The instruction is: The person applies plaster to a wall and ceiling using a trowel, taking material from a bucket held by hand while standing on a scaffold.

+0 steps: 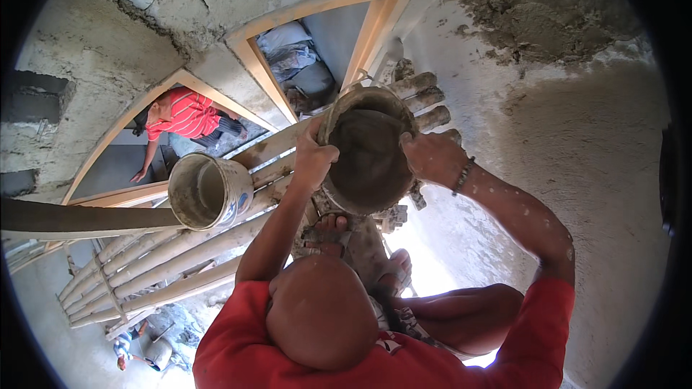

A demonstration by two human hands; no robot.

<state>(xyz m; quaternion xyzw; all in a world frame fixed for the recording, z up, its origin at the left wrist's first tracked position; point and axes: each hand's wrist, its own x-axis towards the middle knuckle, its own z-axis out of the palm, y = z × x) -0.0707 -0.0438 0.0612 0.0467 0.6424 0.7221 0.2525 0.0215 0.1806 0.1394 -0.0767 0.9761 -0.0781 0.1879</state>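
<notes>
Mud-caked bucket point(349, 103), one, grey mix inside: raised between two hands. Left hand point(313, 158): grip closed on bucket's left rim. Right hand point(434, 159): grip closed on bucket's right rim. Pale bucket point(237, 181): left of mud-caked bucket.

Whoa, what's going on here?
A person in a red shirt grips a round, stained bucket by its rim with the bare left hand and right hand. Grey, pasty mix lies inside. To the left, a pale, smeared plastic bucket stands on round wooden poles. Another person in a red striped shirt shows through a wood-framed opening.
</notes>
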